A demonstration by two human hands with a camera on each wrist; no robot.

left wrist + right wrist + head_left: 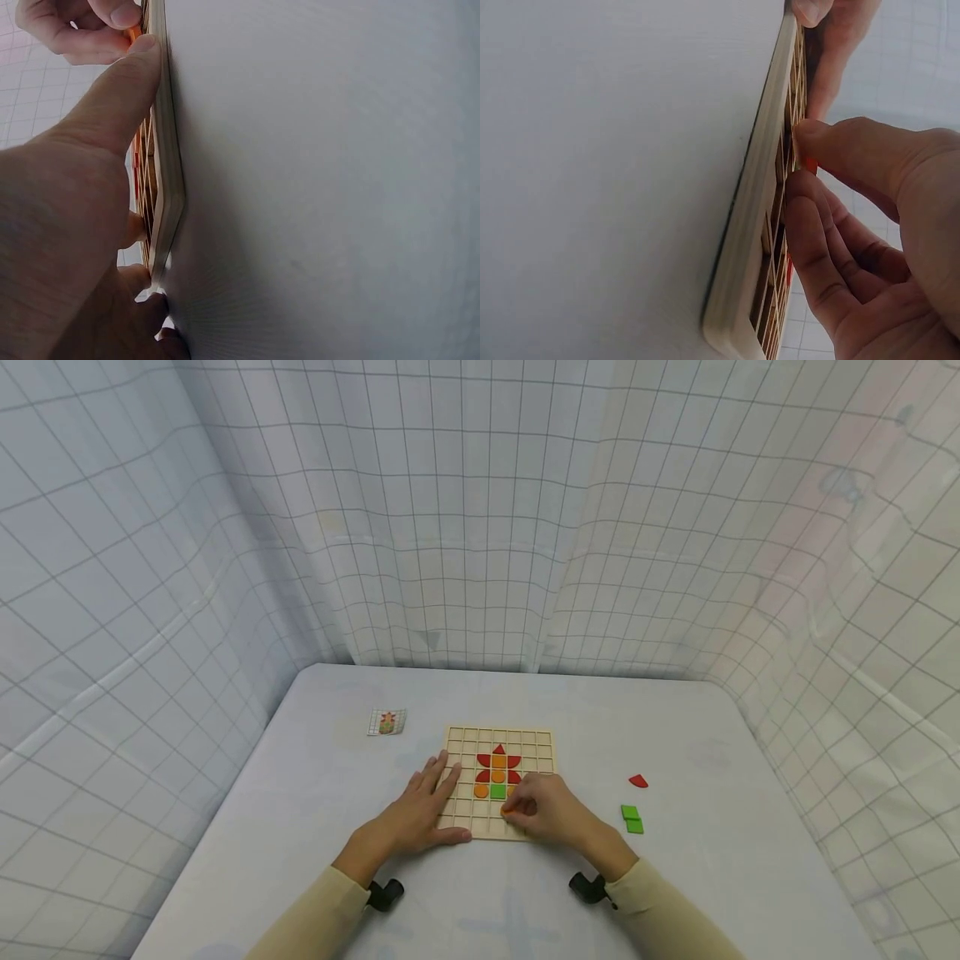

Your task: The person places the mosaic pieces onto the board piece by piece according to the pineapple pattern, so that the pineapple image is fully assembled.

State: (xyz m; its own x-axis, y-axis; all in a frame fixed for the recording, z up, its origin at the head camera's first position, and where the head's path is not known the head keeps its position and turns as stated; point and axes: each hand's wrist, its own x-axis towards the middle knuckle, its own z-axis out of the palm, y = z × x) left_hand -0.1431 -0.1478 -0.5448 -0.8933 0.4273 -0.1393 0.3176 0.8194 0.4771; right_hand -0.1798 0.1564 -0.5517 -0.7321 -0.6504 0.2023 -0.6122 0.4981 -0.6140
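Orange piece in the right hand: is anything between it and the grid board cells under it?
Nothing visible does. The right hand pinches the orange piece right at the grid board, beside the green square. The left hand lies flat on the board's left edge, away from that spot. The cell itself is hidden by fingers.

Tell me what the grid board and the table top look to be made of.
Grid board: pale unfinished wood, seemingly; matte tan slats and a layered light edge in the right wrist view. Table top: probably laminate or plastic; smooth, uniform pale grey, faint sheen, no grain.
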